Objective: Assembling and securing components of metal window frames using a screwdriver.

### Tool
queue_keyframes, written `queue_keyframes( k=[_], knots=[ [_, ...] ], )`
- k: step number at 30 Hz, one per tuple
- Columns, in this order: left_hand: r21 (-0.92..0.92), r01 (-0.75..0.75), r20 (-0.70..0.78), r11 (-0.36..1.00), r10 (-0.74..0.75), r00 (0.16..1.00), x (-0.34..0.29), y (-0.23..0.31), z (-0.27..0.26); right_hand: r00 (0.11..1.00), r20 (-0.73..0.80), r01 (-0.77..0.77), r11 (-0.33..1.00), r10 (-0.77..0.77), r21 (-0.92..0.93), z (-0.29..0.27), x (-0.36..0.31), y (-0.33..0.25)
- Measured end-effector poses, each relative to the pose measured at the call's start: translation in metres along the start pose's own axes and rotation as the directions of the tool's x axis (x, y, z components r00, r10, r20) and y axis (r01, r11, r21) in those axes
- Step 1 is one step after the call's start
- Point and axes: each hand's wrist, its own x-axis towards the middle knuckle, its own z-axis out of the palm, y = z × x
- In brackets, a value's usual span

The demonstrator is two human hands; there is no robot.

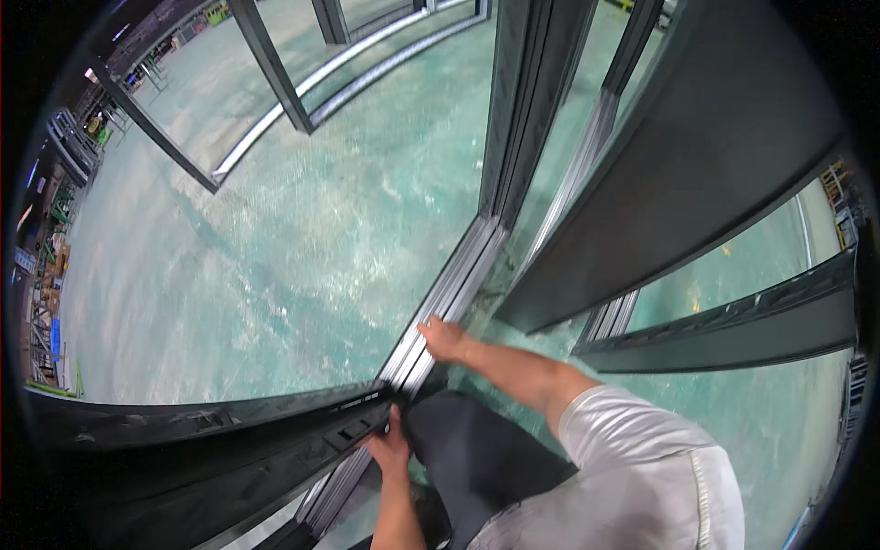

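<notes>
My left hand [391,447] is at the lower end of a dark upright frame post [229,458]. Its thumb lies along the post's edge, and the other fingers curl in against it, partly hidden. Small slots show in the post's face just beside that hand. Farther ahead, my right hand [445,339] rests on a silver grooved floor track [458,275] with its fingers curled over it. The track runs from the post at my left hand to another dark post [527,110] beyond. My dark-trousered knee [481,454] is bent close to the track.
On the right stands a large dark panel [678,165], with a curved dark frame member [733,321] below it. More thin posts [270,64] and a curved silver track [357,60] stand at the far left. Shelving and boxes [55,266] line the left edge of the green floor [275,257].
</notes>
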Motion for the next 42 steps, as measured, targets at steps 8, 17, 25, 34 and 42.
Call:
queue_keyframes(
  k=[8,17,25,34,42],
  knots=[
    [0.134,-0.119,-0.272,0.984,0.152,0.95,0.0,0.006,0.029,0.998,0.02,0.066,0.997,-0.065,-0.039,0.004,-0.019,0.018],
    [0.029,-0.289,-0.372,0.957,0.279,0.885,0.015,-0.058,0.041,0.988,0.139,0.087,0.988,-0.069,-0.13,-0.012,-0.035,0.014],
    [0.064,-0.058,-0.312,0.996,0.076,0.947,0.021,-0.085,0.034,0.977,0.21,0.053,0.991,-0.025,-0.126,-0.013,-0.03,0.01],
    [0.066,-0.132,-0.261,0.989,0.145,0.954,0.024,-0.086,0.028,0.964,0.266,0.053,0.984,-0.007,-0.167,-0.014,-0.025,0.009],
    [0.305,-0.201,-0.307,0.931,0.296,0.905,0.021,-0.091,0.03,0.959,0.284,0.05,0.982,0.003,-0.181,-0.015,-0.024,0.008]
  ],
)
